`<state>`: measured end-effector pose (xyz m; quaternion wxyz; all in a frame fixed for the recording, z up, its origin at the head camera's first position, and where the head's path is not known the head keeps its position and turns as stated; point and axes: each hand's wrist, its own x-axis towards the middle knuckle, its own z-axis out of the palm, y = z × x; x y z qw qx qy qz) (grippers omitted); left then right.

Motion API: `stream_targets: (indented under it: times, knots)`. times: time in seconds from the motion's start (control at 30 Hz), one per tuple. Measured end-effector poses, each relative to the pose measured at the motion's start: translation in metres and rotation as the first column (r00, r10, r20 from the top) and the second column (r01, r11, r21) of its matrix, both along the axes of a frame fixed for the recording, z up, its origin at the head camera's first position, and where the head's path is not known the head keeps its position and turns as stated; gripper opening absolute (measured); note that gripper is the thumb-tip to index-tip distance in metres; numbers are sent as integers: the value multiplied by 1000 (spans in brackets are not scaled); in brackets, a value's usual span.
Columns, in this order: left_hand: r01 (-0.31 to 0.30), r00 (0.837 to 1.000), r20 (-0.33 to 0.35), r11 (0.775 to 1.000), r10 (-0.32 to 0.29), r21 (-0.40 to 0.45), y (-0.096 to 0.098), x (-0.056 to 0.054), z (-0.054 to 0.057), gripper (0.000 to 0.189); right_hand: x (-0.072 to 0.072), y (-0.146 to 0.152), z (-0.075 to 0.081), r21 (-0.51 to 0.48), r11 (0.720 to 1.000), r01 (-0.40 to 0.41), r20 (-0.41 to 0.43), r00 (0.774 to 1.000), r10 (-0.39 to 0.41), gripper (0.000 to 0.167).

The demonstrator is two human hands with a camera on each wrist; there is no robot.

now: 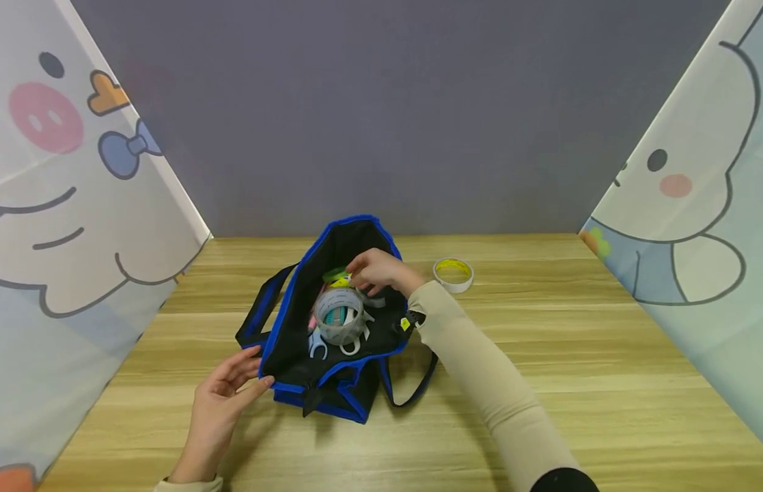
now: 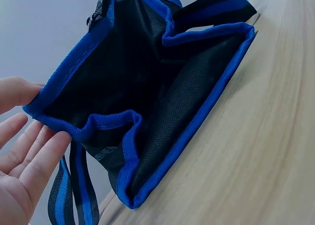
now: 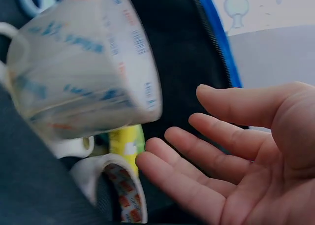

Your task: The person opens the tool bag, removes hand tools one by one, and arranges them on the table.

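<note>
A black fabric bag with blue trim (image 1: 350, 239) leans with its mouth open toward me. My left hand (image 1: 215, 403) pinches the near-left corner of its rim between thumb and fingers, as the left wrist view also shows. Inside lies a wide roll of clear tape (image 3: 83, 62). My right hand (image 1: 381, 270) reaches into the mouth, its fingers (image 3: 182, 171) loosely extended, palm up in the right wrist view, with nothing held. Beside those fingertips are a smaller tape roll with a printed core (image 3: 125, 185) and a yellow item (image 3: 125, 144).
A roll of white tape (image 1: 460, 286) lies on the wooden table (image 1: 602, 355), right of the bag. In the bag, light-blue (image 1: 318, 347) and white looped handles show below the clear tape. One strap (image 1: 258, 318) sticks out left, another right. A grey panel (image 1: 387, 123) stands behind.
</note>
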<state>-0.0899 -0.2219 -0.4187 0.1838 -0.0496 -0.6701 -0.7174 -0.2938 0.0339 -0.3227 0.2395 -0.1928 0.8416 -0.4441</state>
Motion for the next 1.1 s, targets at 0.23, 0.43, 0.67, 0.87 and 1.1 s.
stream_targets:
  times: [0.23, 0.43, 0.67, 0.87, 1.1]
  knots:
    - [18, 1000, -21, 1000, -18, 3, 1, 0, -2, 50, 0, -1, -16, 22, 999, -31, 70, 997, 29, 40]
    - [24, 999, -27, 1000, -23, 6, 2, -2, -3, 50, -1, 0, -21, -7, 1000, -15, 102, 995, 15, 35]
    - [-1, 1000, -10, 1000, 1, -17, -1, 2, -2, 50, 0, -2, -17, -35, 999, -2, 88, 996, 5, 33]
    - [18, 999, -27, 1000, -18, -12, -3, 2, -1, 50, 2, 3, 8, -65, 998, 20, 16, 1000, -19, 28]
    - [36, 999, -28, 999, -35, 8, -1, -1, -2, 50, 1, 24, 40, -87, 996, 21, -27, 999, -24, 29]
